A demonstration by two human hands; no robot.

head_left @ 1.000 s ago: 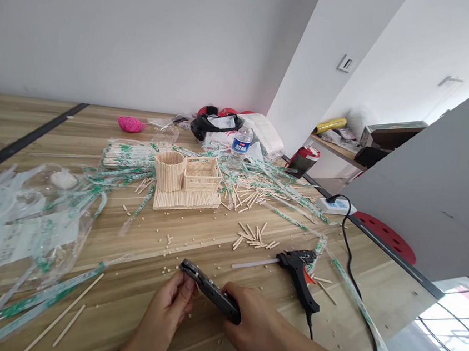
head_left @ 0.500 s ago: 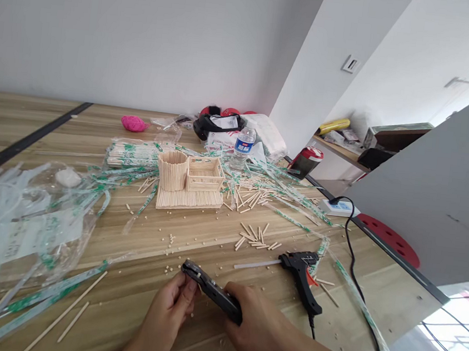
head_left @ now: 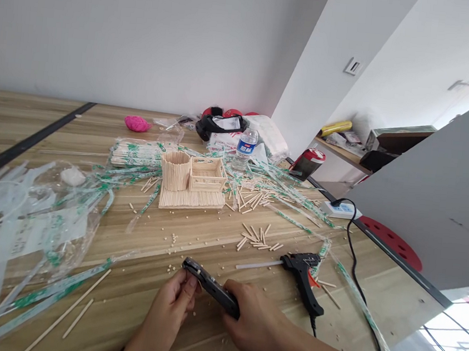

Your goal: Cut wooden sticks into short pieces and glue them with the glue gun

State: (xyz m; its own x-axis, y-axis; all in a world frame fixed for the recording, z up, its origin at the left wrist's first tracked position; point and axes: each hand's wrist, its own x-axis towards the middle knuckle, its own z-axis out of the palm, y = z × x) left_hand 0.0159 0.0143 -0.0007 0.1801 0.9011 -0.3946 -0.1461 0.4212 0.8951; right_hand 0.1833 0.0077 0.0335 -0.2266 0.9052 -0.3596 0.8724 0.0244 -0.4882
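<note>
My right hand (head_left: 250, 322) is wrapped round the handle of a black plier-like hand tool (head_left: 210, 286), its head pointing to the upper left. My left hand (head_left: 170, 308) is closed in a pinch just below the tool's head. What its fingers hold is hidden; a small pale bit shows at the jaw. Beyond the hands stands a piece built of wooden sticks: a round cup (head_left: 175, 171) and a square open box (head_left: 208, 174) on a flat stick base (head_left: 192, 199). Cut stick pieces (head_left: 258, 237) lie in a small pile, with tiny offcuts scattered nearby.
A black glue gun (head_left: 303, 280) with a glue stick in it lies right of my hands. Its surroundings hold a power strip (head_left: 341, 209) with a black cord. Plastic wrappers (head_left: 28, 221) cover the left side. A water bottle (head_left: 246, 146) and pink yarn (head_left: 137, 124) stand farther back.
The view has shifted slightly, so the table things sit a little to the right. Both hands keep their hold, and the tool is in nearly the same place.
</note>
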